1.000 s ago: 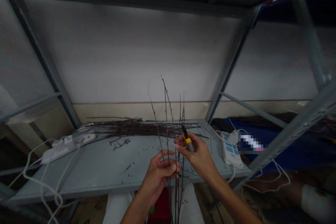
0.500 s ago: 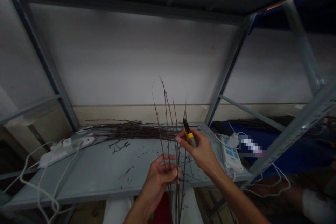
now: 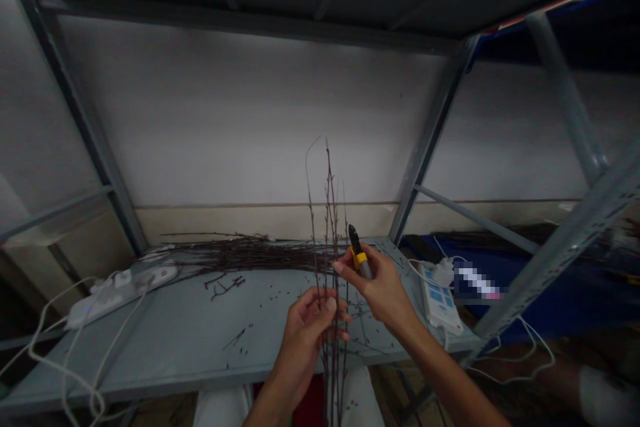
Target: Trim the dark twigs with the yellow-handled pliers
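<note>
Several thin dark twigs [image 3: 328, 213] stand nearly upright in front of me, their lower ends running down between my knees. My left hand [image 3: 313, 327] is closed around them at mid-length, thumb pressed across the front. My right hand [image 3: 380, 280] grips pliers [image 3: 359, 257] with black jaws and yellow-and-grey handles, the jaws pointing up. The thumb and fingertips of that hand reach to the twigs just above my left hand; whether they pinch one I cannot tell. A pile of more twigs [image 3: 250, 253] lies along the back of the grey shelf.
The grey metal shelf [image 3: 200, 327] holds small clippings and short branched bits [image 3: 225, 285]. A white power strip [image 3: 120, 293] with cables lies at left, another power strip [image 3: 441, 303] at right. Metal posts [image 3: 435, 140] frame the sides. Part of another person [image 3: 607, 393] shows at lower right.
The upright twigs have been drawn closer together and stand straighter, their tips shifted right. My left hand has moved slightly up and right, its thumb now over the twigs. The pliers stay about where they were.
</note>
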Motion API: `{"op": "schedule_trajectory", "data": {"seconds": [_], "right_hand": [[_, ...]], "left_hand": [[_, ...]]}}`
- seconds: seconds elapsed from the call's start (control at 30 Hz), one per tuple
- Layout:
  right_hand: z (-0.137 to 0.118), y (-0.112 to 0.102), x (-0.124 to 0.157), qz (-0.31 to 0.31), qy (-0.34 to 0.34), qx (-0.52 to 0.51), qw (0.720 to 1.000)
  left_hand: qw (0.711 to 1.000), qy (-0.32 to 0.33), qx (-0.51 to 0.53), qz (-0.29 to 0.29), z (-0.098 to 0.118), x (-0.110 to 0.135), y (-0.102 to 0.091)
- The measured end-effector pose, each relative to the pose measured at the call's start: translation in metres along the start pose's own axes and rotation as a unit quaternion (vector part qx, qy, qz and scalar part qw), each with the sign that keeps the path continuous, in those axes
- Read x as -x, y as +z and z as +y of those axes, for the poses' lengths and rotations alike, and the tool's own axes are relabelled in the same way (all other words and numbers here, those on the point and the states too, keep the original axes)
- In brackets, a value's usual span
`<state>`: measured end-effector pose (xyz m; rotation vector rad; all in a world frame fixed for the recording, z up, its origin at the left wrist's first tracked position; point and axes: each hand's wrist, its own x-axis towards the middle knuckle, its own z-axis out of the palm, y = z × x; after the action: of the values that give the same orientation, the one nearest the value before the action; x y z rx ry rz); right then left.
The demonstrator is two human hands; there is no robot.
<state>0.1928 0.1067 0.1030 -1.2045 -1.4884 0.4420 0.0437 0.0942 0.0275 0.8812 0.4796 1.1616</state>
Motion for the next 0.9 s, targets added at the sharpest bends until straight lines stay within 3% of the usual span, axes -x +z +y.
{"op": "schedule_trajectory", "data": {"seconds": [0.17, 0.27, 0.37, 0.47, 0.63, 0.9], "right_hand": [[0.002, -0.004, 0.004, -0.020, -0.015, 0.037, 0.999], [0.007, -0.020, 0.004, -0.032, -0.072, 0.155, 0.985], [0.011, -0.044, 0.001, -0.042, -0.168, 0.327, 0.929], [0.012, -0.064, -0.003, -0.076, -0.226, 0.425, 0.873], [0.010, -0.068, -0.005, -0.096, -0.257, 0.472, 0.838], [0.024, -0.062, -0.005, -0.085, -0.311, 0.469, 0.822]], "left_hand": [[0.998, 0.015, -0.003, 0.055, -0.001, -0.019, 0.019], [0.998, 0.004, 0.002, 0.057, -0.003, -0.024, 0.019], [0.998, 0.000, 0.014, 0.058, -0.004, -0.023, 0.016], [0.998, -0.001, 0.017, 0.058, -0.003, -0.021, 0.012], [0.999, -0.010, 0.021, 0.045, -0.001, -0.019, 0.016], [0.999, -0.029, 0.032, 0.018, 0.006, -0.014, 0.018]]}}
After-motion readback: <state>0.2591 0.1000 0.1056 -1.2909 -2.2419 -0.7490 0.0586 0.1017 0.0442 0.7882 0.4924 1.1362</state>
